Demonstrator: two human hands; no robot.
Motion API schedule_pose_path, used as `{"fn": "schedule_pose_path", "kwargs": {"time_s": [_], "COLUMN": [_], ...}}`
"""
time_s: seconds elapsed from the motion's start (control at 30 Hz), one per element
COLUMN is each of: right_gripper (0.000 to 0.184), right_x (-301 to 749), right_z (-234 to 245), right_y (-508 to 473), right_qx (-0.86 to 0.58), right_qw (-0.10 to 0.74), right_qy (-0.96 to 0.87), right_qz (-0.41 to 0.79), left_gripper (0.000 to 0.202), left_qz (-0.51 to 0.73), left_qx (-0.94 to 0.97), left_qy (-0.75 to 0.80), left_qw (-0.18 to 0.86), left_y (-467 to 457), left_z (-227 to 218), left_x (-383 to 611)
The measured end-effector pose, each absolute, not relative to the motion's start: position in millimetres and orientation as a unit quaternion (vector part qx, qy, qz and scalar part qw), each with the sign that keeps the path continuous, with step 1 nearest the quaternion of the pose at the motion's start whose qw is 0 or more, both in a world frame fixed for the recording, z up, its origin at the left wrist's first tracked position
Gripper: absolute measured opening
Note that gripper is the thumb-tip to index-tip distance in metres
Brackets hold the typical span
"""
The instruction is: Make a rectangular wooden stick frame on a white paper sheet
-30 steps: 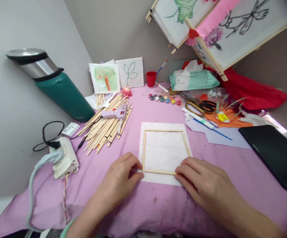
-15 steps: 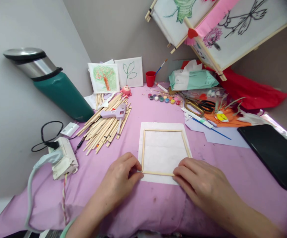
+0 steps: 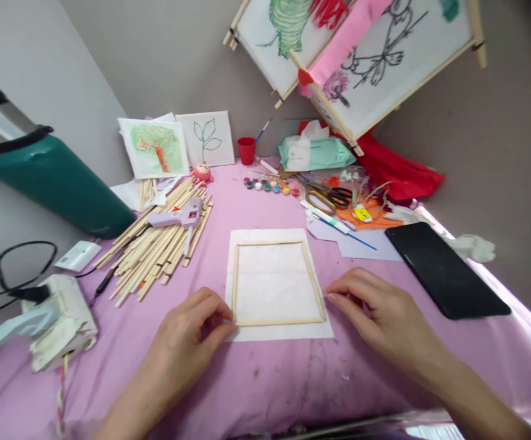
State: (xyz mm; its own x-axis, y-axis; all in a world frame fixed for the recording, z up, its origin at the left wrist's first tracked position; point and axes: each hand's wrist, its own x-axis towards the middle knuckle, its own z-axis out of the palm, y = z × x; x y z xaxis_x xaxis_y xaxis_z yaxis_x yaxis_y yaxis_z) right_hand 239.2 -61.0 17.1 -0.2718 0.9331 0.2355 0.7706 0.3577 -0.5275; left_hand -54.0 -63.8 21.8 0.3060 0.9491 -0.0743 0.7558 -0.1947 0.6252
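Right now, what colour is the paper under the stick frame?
The paper is white; the head view shows it best.

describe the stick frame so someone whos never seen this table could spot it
On the purple tablecloth, find the white sheet between the left hand and the right hand. On it lies the stick frame: four thin sticks set in one four-sided outline, unlike the loose wooden sticks heaped farther left.

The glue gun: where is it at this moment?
In the head view, the lilac glue gun lies left of the white sheet, on top of the pile of wooden sticks.
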Motion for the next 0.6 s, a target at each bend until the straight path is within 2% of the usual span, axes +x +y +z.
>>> {"fn": "schedule_pose_path", "kwargs": {"time_s": [0.27, 0.6], "right_gripper": [0.018, 0.019], "right_x": [244.1, 237.9], "right_z": [0.1, 2.8], "right_y": [-80.4, -79.8], "right_qx": [-0.573, -0.571], "right_qw": [0.229, 0.218], "right_qy": [-0.755, -0.763], "right_qz": [0.220, 0.211], "left_gripper": [0.019, 0.018], "left_qz": [0.168, 0.156], "left_qx": [0.814, 0.812], "left_qy": [0.493, 0.502], "left_qw": [0.257, 0.254], "left_y": [-61.4, -62.8], "left_z": [13.0, 8.0], "left_x": [-36.5, -33.1]}}
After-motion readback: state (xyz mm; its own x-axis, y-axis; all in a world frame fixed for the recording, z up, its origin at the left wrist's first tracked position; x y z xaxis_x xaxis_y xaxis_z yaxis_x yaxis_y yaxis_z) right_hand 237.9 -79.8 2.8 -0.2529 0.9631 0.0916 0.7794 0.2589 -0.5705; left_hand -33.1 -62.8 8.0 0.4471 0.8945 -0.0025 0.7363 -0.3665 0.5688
